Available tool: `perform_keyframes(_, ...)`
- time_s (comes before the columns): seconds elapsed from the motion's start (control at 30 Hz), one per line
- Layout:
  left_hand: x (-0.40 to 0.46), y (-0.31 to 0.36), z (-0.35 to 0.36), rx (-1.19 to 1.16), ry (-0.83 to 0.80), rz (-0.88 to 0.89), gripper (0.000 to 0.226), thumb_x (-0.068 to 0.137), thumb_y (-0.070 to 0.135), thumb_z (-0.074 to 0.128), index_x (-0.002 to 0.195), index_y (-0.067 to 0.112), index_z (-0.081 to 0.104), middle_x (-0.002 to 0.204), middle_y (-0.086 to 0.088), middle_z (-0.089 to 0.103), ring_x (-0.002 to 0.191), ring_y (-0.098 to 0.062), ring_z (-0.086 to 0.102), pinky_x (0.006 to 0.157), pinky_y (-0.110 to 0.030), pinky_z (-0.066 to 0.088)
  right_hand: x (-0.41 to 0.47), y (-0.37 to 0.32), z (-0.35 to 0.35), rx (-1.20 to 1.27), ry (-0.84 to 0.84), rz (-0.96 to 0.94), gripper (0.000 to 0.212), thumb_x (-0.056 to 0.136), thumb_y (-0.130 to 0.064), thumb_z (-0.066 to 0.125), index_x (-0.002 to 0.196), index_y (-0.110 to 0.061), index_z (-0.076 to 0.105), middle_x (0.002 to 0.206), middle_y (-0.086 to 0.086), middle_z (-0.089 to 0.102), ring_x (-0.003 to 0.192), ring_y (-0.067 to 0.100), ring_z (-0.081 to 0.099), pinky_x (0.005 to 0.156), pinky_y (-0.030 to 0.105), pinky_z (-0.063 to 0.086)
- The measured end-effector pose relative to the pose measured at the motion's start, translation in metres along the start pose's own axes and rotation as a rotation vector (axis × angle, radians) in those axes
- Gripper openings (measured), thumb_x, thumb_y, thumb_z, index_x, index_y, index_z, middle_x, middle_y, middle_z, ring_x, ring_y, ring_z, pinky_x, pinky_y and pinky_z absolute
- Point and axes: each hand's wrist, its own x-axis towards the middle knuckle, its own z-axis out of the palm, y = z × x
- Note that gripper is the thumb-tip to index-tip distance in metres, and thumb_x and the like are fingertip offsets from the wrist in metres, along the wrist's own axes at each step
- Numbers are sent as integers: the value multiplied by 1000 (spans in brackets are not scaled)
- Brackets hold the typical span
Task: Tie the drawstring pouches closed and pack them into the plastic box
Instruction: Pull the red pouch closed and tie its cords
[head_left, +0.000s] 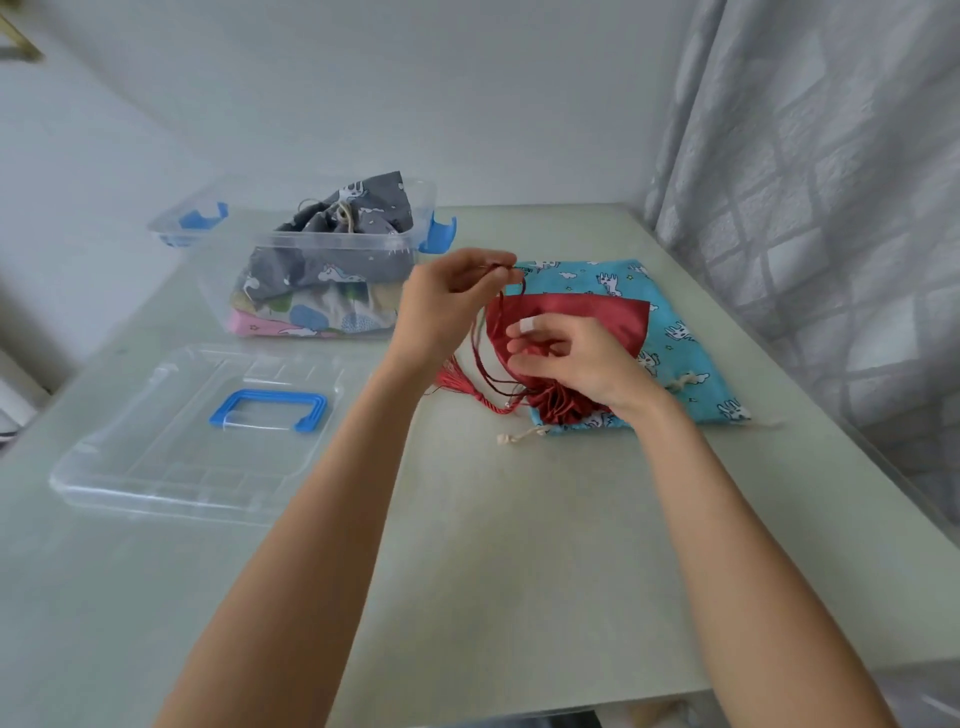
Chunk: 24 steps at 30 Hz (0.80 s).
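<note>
From the head camera, the left hand (447, 301) pinches the red cords (493, 332) up between thumb and fingertips, while the right hand (566, 358) curls its fingers on the gathered neck of the red satin pouch (582, 312). Beneath those fingers lies the blue unicorn pouch (675, 332), seemingly yet to pack. Beyond the left fingers, the clear plastic box (311, 291) holds grey, patterned and pink pouches; its lid (197, 436) lies off, nearer the camera.
</note>
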Motion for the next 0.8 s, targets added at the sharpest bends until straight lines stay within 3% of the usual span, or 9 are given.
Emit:
perform_keyframes(0.17, 15, 9, 24, 10, -50, -35, 22, 86, 15, 65, 107, 10, 67, 92, -3, 70, 76, 3, 65, 72, -14, 52, -4, 0, 4, 53, -18, -37, 35, 72, -33, 75, 102, -18, 70, 94, -7, 72, 94, 3, 65, 87, 16, 48)
perform_keyframes(0.27, 18, 2, 30, 130, -134, -32, 27, 92, 27, 57, 116, 17, 63, 104, -1, 70, 90, -8, 66, 87, -27, 53, -7, -3, 3, 115, 39, -55, 22, 85, -20, 66, 104, -8, 69, 65, -18, 67, 58, -9, 59, 59, 7, 44)
perform_keyframes(0.33, 17, -6, 26, 281, -196, -24, 33, 95, 35, 48, 124, 22, 58, 110, -1, 69, 102, -14, 64, 95, -33, 49, -8, -5, 3, 189, 80, -44, 18, 88, -19, 62, 99, -5, 69, 66, 3, 68, 40, 0, 45, 41, 10, 33)
perform_keyframes(0.4, 15, -16, 20, 365, -216, -44, 36, 98, 36, 42, 129, 23, 54, 113, -3, 68, 107, -17, 61, 98, -36, 46, -7, -2, 1, 228, 115, -32, 17, 89, -21, 61, 97, -9, 70, 83, 25, 66, 41, 4, 33, 38, 13, 24)
perform_keyframes(0.5, 13, -20, 13, 360, -220, -71, 36, 99, 32, 39, 131, 23, 53, 117, 3, 66, 110, -13, 59, 99, -33, 44, -7, -1, -2, 213, 124, -2, 21, 90, -22, 61, 99, -4, 69, 67, 3, 67, 40, 4, 33, 38, 13, 25)
perform_keyframes(0.6, 16, -4, 11, 265, -248, -37, 36, 100, 29, 37, 131, 20, 52, 119, 9, 63, 111, -3, 56, 94, -12, 40, -4, -3, 2, 125, 111, -40, 21, 88, -23, 64, 97, -4, 68, 46, -19, 55, 43, -2, 48, 45, 7, 33)
perform_keyframes(0.67, 21, 10, 8, 221, -243, -16, 35, 101, 27, 35, 131, 19, 52, 117, 12, 62, 107, 2, 54, 86, -3, 38, -2, -6, 11, 32, 97, -100, 21, 84, -26, 68, 93, -7, 71, 56, -16, 60, 56, -5, 54, 60, 10, 40)
perform_keyframes(0.73, 24, 18, 2, 209, -240, -6, 35, 101, 25, 34, 131, 19, 51, 117, 12, 61, 107, 3, 53, 86, -4, 39, 1, -10, 21, -115, 65, -139, 30, 80, -34, 71, 87, -5, 70, 64, -4, 63, 60, 5, 53, 63, 24, 42)
perform_keyframes(0.8, 25, 21, -1, 224, -257, -11, 36, 101, 24, 34, 133, 18, 50, 121, 9, 60, 109, 1, 52, 89, -9, 39, 3, -13, 27, -192, 42, -147, 32, 79, -36, 71, 89, -5, 71, 74, 2, 69, 62, 2, 55, 65, 20, 43)
